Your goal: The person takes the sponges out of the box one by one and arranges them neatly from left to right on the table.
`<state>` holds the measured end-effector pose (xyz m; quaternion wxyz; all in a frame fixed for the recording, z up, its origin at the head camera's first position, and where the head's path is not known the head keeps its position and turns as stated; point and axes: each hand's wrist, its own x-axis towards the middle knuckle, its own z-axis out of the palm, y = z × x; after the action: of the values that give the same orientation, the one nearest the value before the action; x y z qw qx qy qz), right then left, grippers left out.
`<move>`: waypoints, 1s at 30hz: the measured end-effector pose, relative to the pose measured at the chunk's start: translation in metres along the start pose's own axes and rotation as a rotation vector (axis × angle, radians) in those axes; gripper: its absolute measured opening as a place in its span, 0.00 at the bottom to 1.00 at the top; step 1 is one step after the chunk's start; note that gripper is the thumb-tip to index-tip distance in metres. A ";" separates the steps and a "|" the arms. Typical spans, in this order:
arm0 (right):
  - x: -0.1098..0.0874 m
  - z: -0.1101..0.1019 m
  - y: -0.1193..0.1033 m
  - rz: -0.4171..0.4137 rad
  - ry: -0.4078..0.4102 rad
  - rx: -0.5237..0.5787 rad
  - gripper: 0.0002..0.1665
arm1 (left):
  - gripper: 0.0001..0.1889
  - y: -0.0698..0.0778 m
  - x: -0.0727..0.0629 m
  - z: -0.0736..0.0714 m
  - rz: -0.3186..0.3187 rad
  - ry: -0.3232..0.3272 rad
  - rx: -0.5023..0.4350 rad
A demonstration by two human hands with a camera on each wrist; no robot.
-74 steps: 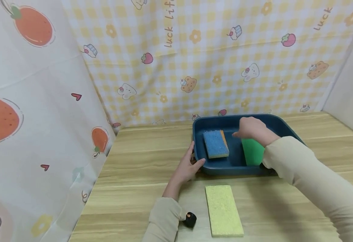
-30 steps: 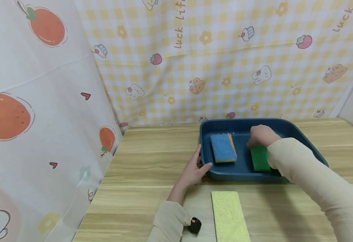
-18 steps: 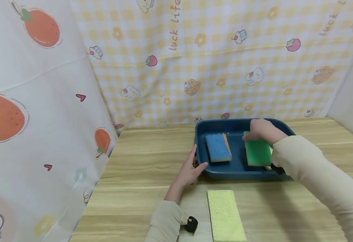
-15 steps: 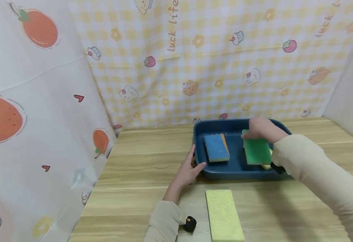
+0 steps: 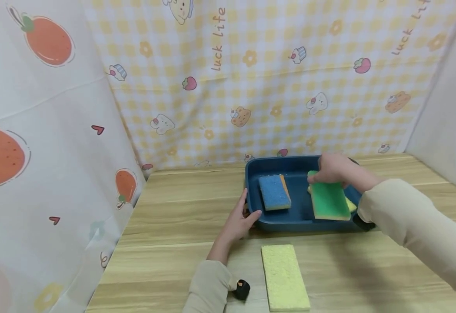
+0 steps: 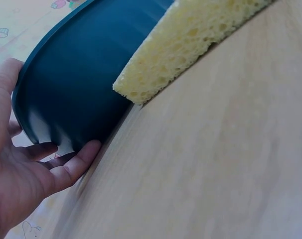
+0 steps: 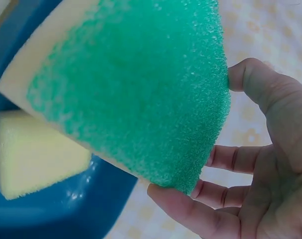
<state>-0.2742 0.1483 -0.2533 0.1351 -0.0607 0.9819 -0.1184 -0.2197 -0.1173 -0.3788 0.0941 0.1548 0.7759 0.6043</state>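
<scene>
My right hand (image 5: pixel 332 168) pinches a green-faced sponge (image 5: pixel 329 200) by its far edge and holds it tilted over the right part of a dark blue basin (image 5: pixel 300 208). In the right wrist view, the thumb and fingers grip the sponge's side edges. Beneath it in the basin lies a pale yellow sponge (image 7: pixel 39 154), partly hidden. My left hand (image 5: pixel 237 221) holds the basin's near left corner, thumb on the rim and fingers along the outer wall (image 6: pixel 66 114). A blue sponge (image 5: pixel 274 192) with an orange strip lies flat in the basin's left part.
A long yellow sponge (image 5: pixel 285 278) lies on the wooden table (image 5: pixel 173 243) in front of the basin. Behind the table hangs a checked cloth (image 5: pixel 212 108), and a fruit-print cloth (image 5: pixel 67 130) hangs on the left. A black strap (image 5: pixel 241 290) is at the left cuff.
My right hand has raised the green sponge from the basin floor, bringing the pale yellow sponge under it into view. My left hand stays at the corner. The head view has shifted slightly.
</scene>
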 end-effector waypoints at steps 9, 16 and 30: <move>-0.028 0.012 -0.006 -0.096 -0.014 -0.025 0.28 | 0.39 -0.032 0.018 0.001 -0.007 0.020 0.002; -0.045 0.022 -0.009 -0.127 -0.005 -0.020 0.24 | 0.40 -0.035 0.019 0.001 -0.008 0.025 -0.001; -0.073 0.054 -0.017 -0.222 0.059 -0.091 0.19 | 0.40 -0.022 0.014 0.001 -0.014 0.009 -0.009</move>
<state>-0.1883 0.1314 -0.2809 0.0894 -0.1717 0.9770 -0.0897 -0.2351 -0.1164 -0.3997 0.0957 0.1461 0.7747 0.6078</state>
